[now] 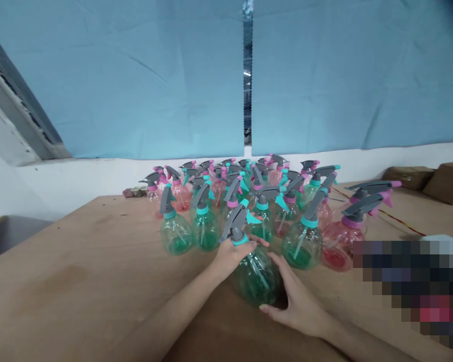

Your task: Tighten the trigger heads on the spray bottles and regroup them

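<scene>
Head view: my left hand (232, 256) grips the collar of the green spray bottle (256, 276), which stands on the counter (79, 261) in front of the other bottles (241, 201). My right hand (296, 296) cups its rounded body. Thin clear plastic: I judge it light, slick and easily dented; the stiff neck is the safest hold.

**What stays out of sight**

A pixelated patch (411, 291) masks the table's right side. Both forearms run off the bottom edge. Rear spray bottles (226, 173) overlap, too crowded to count. The left hand (232, 256) hides the green bottle's (256, 279) neck.
</scene>
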The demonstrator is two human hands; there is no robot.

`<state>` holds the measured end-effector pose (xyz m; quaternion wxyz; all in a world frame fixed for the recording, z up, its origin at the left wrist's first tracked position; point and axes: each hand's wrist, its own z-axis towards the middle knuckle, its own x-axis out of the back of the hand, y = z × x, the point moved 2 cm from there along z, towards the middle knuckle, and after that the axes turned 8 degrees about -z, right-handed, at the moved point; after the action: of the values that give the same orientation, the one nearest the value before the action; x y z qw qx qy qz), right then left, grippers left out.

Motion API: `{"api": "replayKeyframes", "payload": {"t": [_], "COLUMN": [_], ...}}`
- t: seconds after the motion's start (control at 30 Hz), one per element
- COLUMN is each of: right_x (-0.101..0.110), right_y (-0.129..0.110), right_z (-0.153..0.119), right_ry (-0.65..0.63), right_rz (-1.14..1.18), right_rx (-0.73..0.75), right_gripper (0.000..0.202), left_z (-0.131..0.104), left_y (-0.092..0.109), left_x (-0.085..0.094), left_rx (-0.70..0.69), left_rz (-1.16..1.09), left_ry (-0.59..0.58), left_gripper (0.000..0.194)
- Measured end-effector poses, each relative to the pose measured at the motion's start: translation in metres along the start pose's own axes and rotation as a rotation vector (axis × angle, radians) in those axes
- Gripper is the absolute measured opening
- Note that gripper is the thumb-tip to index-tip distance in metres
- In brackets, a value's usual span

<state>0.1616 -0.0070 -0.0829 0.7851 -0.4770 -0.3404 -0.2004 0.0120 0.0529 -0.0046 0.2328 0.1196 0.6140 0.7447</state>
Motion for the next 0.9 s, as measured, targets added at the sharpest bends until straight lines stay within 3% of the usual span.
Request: {"api": "replayKeyframes", "payload": {"t": [0.17,0.27,0.43,0.57,0.7,0.77,0.9], "right_x": [-0.003,-0.001,0.006,0.013,0.015,0.013,0.012], "right_y": [0.003,0.002,-0.011,-0.021,-0.022,-0.021,-0.02], "right_z": [-0.001,0.0,0.002,0.003,0.003,0.003,0.003], "right_ry": [-0.009,-0.104,-0.345,-0.42,-0.402,-0.396,-0.394], "right_rz": [-0.016,-0.005,-0.07,-0.15,-0.17,-0.178,-0.191], "right_rx": [0.003,0.058,0.239,0.278,0.274,0.278,0.265], "right_gripper": [0.09,0.089,0.08,0.067,0.063,0.062,0.061], "left_z": [-0.032,-0.06,-0.098,-0.12,-0.134,-0.133,-0.116], "left_y": [-0.003,-0.001,0.004,0.005,0.007,0.009,0.012], "left_x": [0.007,0.008,0.018,0.045,0.089,0.109,0.132], "left_rx": [-0.087,-0.107,-0.102,-0.099,-0.2,-0.261,-0.274], "left_rz": [0.25,0.438,0.769,0.93,0.988,1.02,1.048], "left_ry": [0.265,0.271,0.354,0.467,0.685,0.742,0.721], "left_gripper": [0.048,0.06,0.055,0.049,0.051,0.053,0.052]}}
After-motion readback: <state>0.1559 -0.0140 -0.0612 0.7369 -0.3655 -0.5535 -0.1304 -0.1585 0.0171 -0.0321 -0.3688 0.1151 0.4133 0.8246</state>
